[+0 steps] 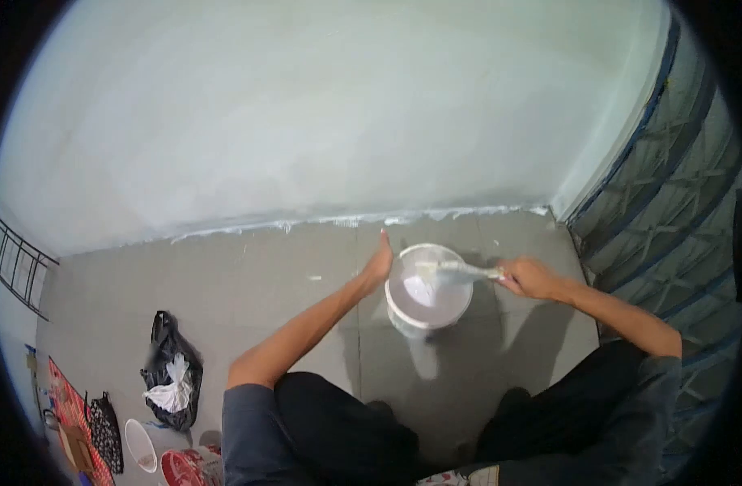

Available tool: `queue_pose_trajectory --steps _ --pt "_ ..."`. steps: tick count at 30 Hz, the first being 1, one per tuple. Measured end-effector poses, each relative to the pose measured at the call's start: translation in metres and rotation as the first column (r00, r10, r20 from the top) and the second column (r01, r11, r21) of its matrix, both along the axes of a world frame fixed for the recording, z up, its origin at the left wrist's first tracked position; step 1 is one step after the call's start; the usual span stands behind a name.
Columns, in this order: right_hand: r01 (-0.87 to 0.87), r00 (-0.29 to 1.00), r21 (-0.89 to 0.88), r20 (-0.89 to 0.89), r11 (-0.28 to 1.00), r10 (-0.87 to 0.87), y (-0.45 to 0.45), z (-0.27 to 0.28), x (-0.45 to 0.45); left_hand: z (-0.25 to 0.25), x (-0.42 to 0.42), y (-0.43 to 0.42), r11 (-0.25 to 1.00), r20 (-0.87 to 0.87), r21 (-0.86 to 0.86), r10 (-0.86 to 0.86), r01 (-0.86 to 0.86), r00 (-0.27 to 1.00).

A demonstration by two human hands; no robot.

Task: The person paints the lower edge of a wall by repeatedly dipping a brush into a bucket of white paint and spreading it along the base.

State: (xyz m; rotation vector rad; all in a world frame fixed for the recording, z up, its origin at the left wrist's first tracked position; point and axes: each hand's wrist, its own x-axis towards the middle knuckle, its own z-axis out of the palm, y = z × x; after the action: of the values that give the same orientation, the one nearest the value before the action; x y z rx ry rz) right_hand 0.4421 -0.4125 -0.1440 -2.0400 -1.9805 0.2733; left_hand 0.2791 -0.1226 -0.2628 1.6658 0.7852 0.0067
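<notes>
A white bucket (pixel 395 314) stands on the floor between my knees, with white paint (pixel 420 291) at its bottom. My right hand (pixel 529 277) is closed round the handle of a paintbrush (pixel 460 270). The brush reaches leftward over the bucket's right rim, its pale bristles above the opening. At the bucket's left side is my left hand (pixel 380 263), seen edge-on with fingers stretched out and pointing toward the wall. It is at or just beside the rim; whether it touches is hard to tell.
Ahead is a pale wall (pixel 330 121) with white smears along its base. A folding metal gate (pixel 670 194) runs along the right. At left lie a black plastic bag (pixel 176 360), a white container (pixel 142 444), a red bucket (pixel 184 468) and a patterned bag (pixel 105 433).
</notes>
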Motion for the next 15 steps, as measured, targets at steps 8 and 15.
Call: queue_pose_trajectory --steps 8,15 --pt "0.027 0.999 -0.070 -0.038 0.997 -0.029 -0.008 0.000 -0.018 0.030 -0.020 -0.007 0.986 -0.033 -0.163 -0.037 0.031 0.999" --pt "0.157 0.986 -0.142 -0.033 0.977 -0.163 -0.016 -0.003 -0.018 0.023 -0.016 -0.003 0.990 -0.030 -0.134 -0.041 0.037 0.999"
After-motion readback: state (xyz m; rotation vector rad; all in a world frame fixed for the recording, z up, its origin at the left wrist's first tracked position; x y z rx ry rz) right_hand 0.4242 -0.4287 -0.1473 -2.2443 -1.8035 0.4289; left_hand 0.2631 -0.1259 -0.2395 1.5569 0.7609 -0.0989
